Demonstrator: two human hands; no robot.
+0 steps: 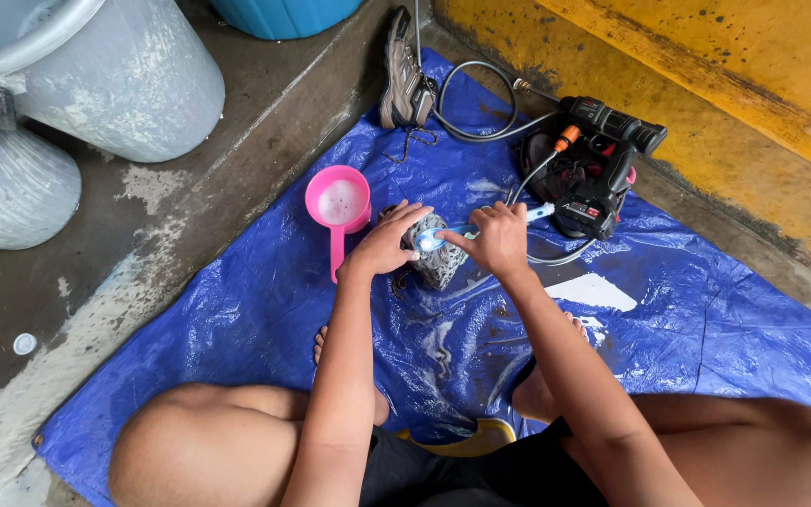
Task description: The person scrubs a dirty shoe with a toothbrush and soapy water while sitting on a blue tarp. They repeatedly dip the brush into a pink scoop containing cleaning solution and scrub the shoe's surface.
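Note:
A grey, soap-covered shoe [438,260] rests on a blue tarp [265,310] in front of me. My left hand [387,242] lies on the shoe's left side and holds it in place. My right hand [497,237] grips a small blue-and-white brush [452,234] whose head is pressed against the top of the shoe. A pink ladle [338,208] with foamy water stands just left of my left hand.
A second grey shoe [405,80] lies at the tarp's far edge. A black and red pressure-washer gun [593,169] with a hose [481,99] sits to the right of it, near a yellow wall [734,84]. Grey barrels [96,84] stand on the concrete at left.

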